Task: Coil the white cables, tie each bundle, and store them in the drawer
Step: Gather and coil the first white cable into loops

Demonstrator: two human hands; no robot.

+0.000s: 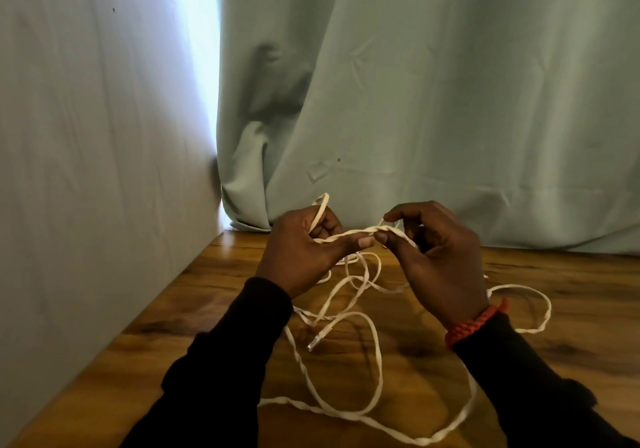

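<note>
The left hand (304, 250) pinched the cable (349, 312), a loop rising past its fingers. The right hand (440, 260) gripped the same strand just to the right. Below and nearer, the rest lay in loose loops on the worktop (207, 309), its plug (317, 338) between the wrists.

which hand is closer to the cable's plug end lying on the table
Left. The left hand is raised above and slightly left of the small clear plug on the flat white cable; the right hand is raised farther off, to its upper right.
</note>
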